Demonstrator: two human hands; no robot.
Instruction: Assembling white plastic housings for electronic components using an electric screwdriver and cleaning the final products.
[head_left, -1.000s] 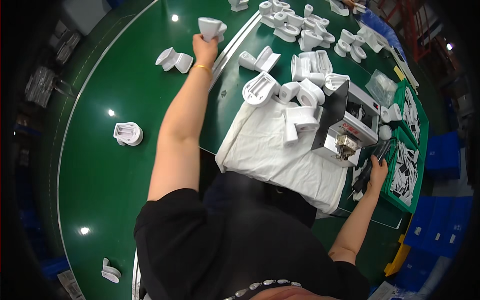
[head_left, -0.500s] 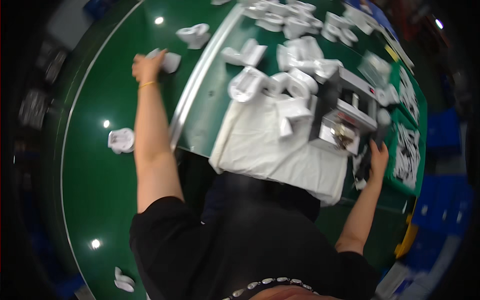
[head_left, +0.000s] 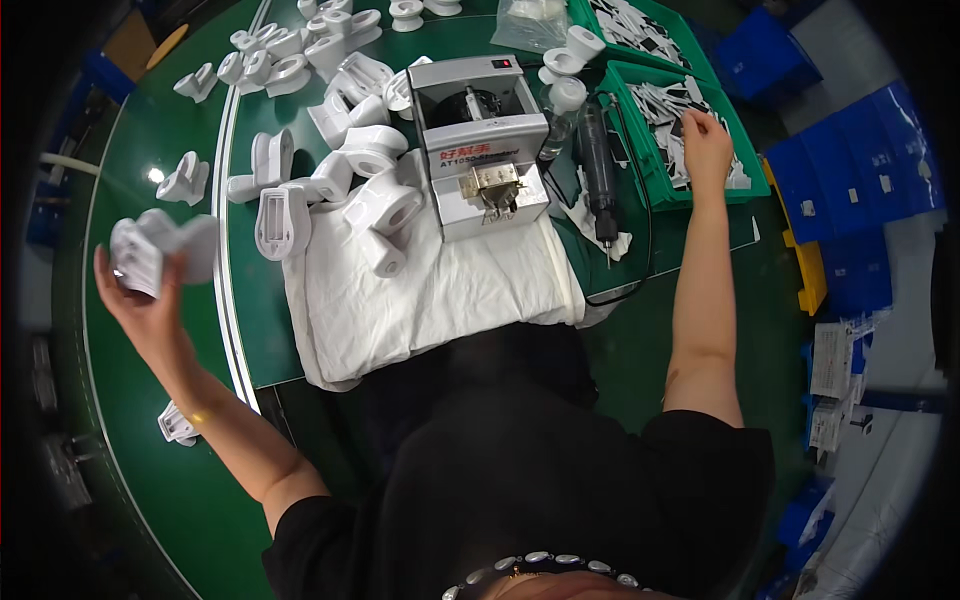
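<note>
My left hand (head_left: pixel 150 315) is closed around a white plastic housing (head_left: pixel 140 255), raised over the green surface at the left and smeared by motion. My right hand (head_left: pixel 706 148) is above the green bin (head_left: pixel 655 188) of flat white and black parts (head_left: pixel 668 108). Its fingers are pressed together; whatever they may hold is hidden. Left of that bin lies a dark electric screwdriver (head_left: pixel 600 165), its bit pointing toward me. A grey and white screw feeder (head_left: pixel 480 150) stands mid-table, at the back of a white cloth (head_left: pixel 400 320).
Several similar white housings (head_left: pixel 283 220) crowd the table left of the feeder. One (head_left: pixel 185 180) lies beyond a white rail (head_left: pixel 228 330), another (head_left: pixel 178 425) near my left wrist. A clear bottle (head_left: pixel 563 110) and a black cable (head_left: pixel 648 240) flank the screwdriver.
The view has swung to the right. My left hand has lifted the white housing off the green surface and drawn it nearer. My right hand has moved from beside the screwdriver to the bin.
</note>
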